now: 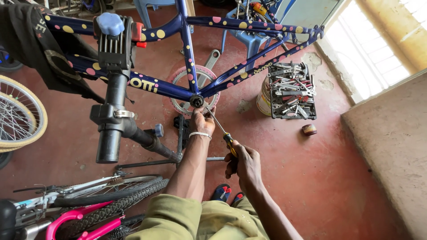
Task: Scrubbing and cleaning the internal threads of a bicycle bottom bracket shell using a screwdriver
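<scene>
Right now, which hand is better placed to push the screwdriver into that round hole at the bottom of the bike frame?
Probably the right hand: it grips the screwdriver by its handle, tip already at the frame's bottom shell. The left hand is braced just beneath the shell.

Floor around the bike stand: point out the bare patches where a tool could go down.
Bare red floor lies between the right hand, the tool crate and the wall. Another patch sits left of the stand, near the wheel. Crowded: under the frame and by the bikes lower left.
</scene>
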